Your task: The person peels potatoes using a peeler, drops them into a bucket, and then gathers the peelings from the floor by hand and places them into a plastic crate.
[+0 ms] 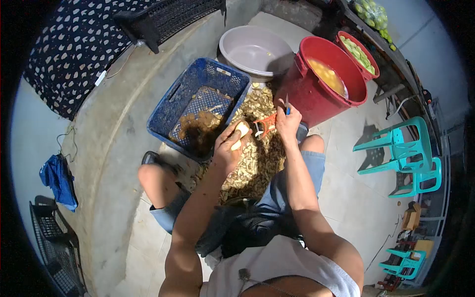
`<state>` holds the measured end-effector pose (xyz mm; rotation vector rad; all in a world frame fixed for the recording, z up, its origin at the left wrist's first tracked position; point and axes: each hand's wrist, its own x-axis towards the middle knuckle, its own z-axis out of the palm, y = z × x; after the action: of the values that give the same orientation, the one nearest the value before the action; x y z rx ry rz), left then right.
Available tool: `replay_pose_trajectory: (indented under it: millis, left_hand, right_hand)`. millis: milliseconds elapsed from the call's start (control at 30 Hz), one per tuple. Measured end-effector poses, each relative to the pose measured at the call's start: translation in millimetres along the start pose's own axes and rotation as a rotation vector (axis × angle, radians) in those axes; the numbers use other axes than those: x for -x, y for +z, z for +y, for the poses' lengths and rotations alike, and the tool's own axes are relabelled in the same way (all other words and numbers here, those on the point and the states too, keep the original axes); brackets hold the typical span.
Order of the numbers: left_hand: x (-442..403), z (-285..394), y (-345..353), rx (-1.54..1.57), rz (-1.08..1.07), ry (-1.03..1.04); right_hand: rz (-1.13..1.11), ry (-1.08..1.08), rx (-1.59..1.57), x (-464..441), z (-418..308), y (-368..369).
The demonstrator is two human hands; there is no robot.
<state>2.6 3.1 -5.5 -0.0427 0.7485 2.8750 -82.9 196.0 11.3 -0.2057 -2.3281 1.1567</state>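
Note:
Between the blue crate and the red bucket, my left hand [228, 146] is wrapped round a pale, partly peeled potato [241, 132]. To its right, my right hand [288, 121] grips an orange peeler [265, 125], whose head points toward the potato without touching it. A small knife [287, 105] with a blue part also sticks up from the right hand's fingers. Under both hands lies a thick heap of peelings [255, 163], spread between my legs.
A blue crate [170, 106] with brown potatoes stands at the left. Behind are a grey basin [257, 47], a large red bucket [309, 94] holding yellow pieces in water, and a smaller red bucket [376, 69]. Green chairs [396, 143] stand at the right.

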Motion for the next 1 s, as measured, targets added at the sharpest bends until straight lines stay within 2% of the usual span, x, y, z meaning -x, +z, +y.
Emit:
replay_pose_trajectory:
  millis: [167, 233, 267, 300, 400, 433, 500, 533, 633, 700, 767, 833, 900, 967, 1000]
  left_hand:
    - [2.5, 1.6, -1.5, -0.263, -0.004, -0.002]
    - [2.2, 1.2, -3.5, -0.334, 0.006, -0.028]
    - [1.6, -1.9, -7.7, -0.392, -0.057, 0.006]
    - [1.9, -1.0, -6.1, -0.449, -0.120, 0.040]
    - [6.7, 4.1, 0.9, -0.439, -0.101, -0.037]
    - [10.3, 6.5, 6.8, -0.440, -0.105, -0.037]
    - [11.6, 19.0, 17.8, -0.700, -0.074, -0.068]
    - [12.5, 22.3, 21.9, -0.860, -0.133, 0.072]
    - [13.2, 19.8, 24.0, -0.752, -0.160, 0.022]
    - [14.2, 19.5, 23.9, -0.780, -0.154, 0.028]
    - [11.5, 16.3, 13.6, -0.795, -0.109, 0.015]
    - [11.3, 18.0, 15.0, -0.861, -0.120, 0.042]
    - [12.1, 19.4, 18.0, -0.819, -0.154, 0.044]
    - [12.5, 14.7, 16.9, -0.809, -0.178, 0.052]
    - [11.9, 9.8, 15.1, -0.626, -0.104, -0.008]
  right_hand:
    - [-0.143, 0.113, -0.007, 3.2, -1.8, 1.4]
    - [-0.176, 0.005, -0.072, 6.5, -16.3, -2.9]
    - [-0.166, -0.085, -0.166, 7.8, -20.1, -2.7]
    - [-0.165, -0.084, -0.166, 7.0, -18.0, -2.2]
    - [-0.172, -0.047, 0.139, -0.2, -2.6, 2.1]
    - [-0.168, -0.047, 0.139, -2.4, 4.9, -2.6]
    - [-0.281, 0.096, 0.019, -10.7, 1.5, -6.8]
    - [-0.302, 0.023, -0.091, -6.3, -5.9, -9.4]
    - [-0.391, -0.020, 0.073, -2.7, -10.4, -8.2]
    - [-0.325, -0.060, 0.124, -6.3, 14.9, -2.2]
    - [-0.438, 0.116, 0.045, -12.8, 29.7, 2.3]
    - [-0.459, 0.049, -0.023, -6.4, -13.1, -13.8]
    - [-0.456, -0.066, 0.104, -1.9, -21.2, -15.1]
    - [-0.414, 0.010, 0.090, -4.0, 2.1, -5.2]
    - [-0.413, 0.088, 0.056, -6.3, -3.0, -8.5]
